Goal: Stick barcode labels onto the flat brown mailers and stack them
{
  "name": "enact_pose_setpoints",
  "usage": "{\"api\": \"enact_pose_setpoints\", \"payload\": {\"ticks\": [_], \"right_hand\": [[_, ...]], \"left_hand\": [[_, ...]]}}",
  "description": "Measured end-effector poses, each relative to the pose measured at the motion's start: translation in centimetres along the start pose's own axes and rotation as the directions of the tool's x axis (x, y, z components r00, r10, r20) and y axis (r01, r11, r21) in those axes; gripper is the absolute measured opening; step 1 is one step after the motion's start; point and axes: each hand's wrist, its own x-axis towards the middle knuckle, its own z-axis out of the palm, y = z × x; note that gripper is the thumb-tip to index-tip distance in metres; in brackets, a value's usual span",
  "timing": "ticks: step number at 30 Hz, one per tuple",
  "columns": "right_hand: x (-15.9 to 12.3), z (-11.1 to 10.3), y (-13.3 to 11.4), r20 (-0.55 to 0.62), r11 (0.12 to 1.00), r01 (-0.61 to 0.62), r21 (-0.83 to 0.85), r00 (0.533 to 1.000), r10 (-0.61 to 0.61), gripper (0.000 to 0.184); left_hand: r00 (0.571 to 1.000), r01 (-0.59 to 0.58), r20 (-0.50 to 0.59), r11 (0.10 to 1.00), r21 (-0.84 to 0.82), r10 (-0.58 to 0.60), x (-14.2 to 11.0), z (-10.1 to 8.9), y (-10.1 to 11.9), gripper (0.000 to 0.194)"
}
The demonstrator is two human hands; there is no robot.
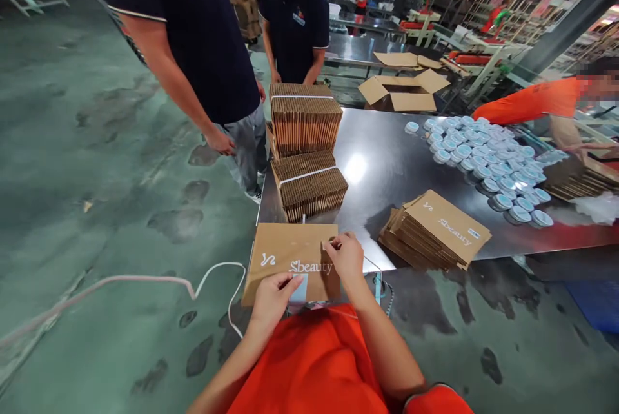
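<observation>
I hold a flat brown cardboard mailer printed "Sbeauty" at the near corner of the shiny metal table. My left hand grips its near edge, thumb pressed by a pale blue label. My right hand pinches the mailer's right end, fingers closed on the cardboard. Just beyond stand two strapped bundles of folded cardboard, one on top of the other. To the right lies a fanned stack of the same printed mailers.
Many small white-lidded jars cover the table's right part, where a person in orange leans in. Two people in dark shirts stand at the far left corner. A white cable trails on the green floor. An open carton sits beyond.
</observation>
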Motion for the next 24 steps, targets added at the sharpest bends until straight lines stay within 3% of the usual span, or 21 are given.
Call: {"api": "enact_pose_setpoints", "payload": {"ticks": [4, 10, 12, 15, 17, 21, 24], "right_hand": [[0.8, 0.1, 0.8, 0.045, 0.997, -0.053, -0.047, 0.997, 0.055, 0.028], [0.7, 0.1, 2.6, 0.036, 0.953, -0.021, 0.301, 0.999, 0.010, 0.011], [-0.3, 0.1, 2.9, 0.004, 0.939, -0.068, 0.336, 0.997, 0.071, 0.021], [-2.1, 0.3, 2.9, -0.048, 0.951, -0.095, 0.293, 0.992, 0.114, 0.034], [-3.2, 0.4, 2.7, -0.062, 0.969, -0.061, 0.238, 0.995, 0.078, 0.035], [-4.5, 0.7, 1.6, -0.072, 0.981, 0.012, 0.194, 0.997, 0.002, 0.033], [-5.0, 0.5, 0.4, -0.111, 0.959, 0.029, 0.283, 0.994, 0.003, 0.050]], "left_hand": [[1.000, -0.005, -0.006, 0.999, 0.034, 0.005, 0.1, 0.0, -0.1, 0.039], [0.998, -0.061, 0.004, 0.997, 0.044, 0.061, -0.3, 0.0, 0.4, 0.040], [0.990, -0.132, -0.044, 0.990, 0.055, 0.135, -0.6, -0.5, 0.7, 0.037], [0.942, -0.222, -0.211, 0.957, 0.185, 0.260, -0.7, -2.0, 0.5, 0.034], [0.921, -0.181, -0.291, 0.945, 0.274, 0.261, -0.2, -3.0, -0.2, 0.032], [0.940, -0.053, -0.306, 0.951, 0.305, 0.150, 0.7, -3.9, -1.3, 0.031], [0.916, -0.105, -0.338, 0.942, 0.319, 0.217, -0.3, -3.5, -0.6, 0.031]]}}
